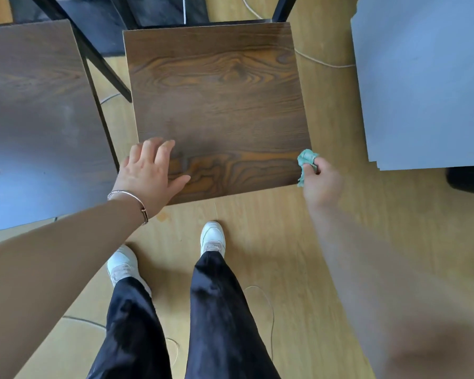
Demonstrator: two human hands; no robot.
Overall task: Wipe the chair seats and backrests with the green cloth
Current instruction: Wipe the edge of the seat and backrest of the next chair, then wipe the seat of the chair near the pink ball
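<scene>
We stood over 1 chair seat (pixel 216 105), a dark wood-grain square filling the middle of the frame, with our shoes just below its near edge. Our left hand (pixel 151 173) lay flat on the lower left corner of that seat, fingers spread and palm down, holding nothing, a thin bracelet (pixel 129 198) at the wrist. Our right hand (pixel 322 179) was at the lower right corner of the seat, fingers closed around the green cloth (pixel 307 162), which was bunched into a small wad sticking out toward the upper left of the fist. The cloth sat right at the seat's right edge; the hand was blurred, so we could not tell whether the wad was actually pressing on the wood or only beside it.

What mattered for the next stroke, as we judged it, was that nearly all of the seat lay to the left of and above the cloth, so the wipe would have to run leftward across the near edge or up toward the top of the frame, and the left hand rested in the path of a leftward pass. A 2nd seat (pixel 36 119) lay at the left of the frame, nearer the empty left hand than the cloth. No backrest was clearly visible.
</scene>
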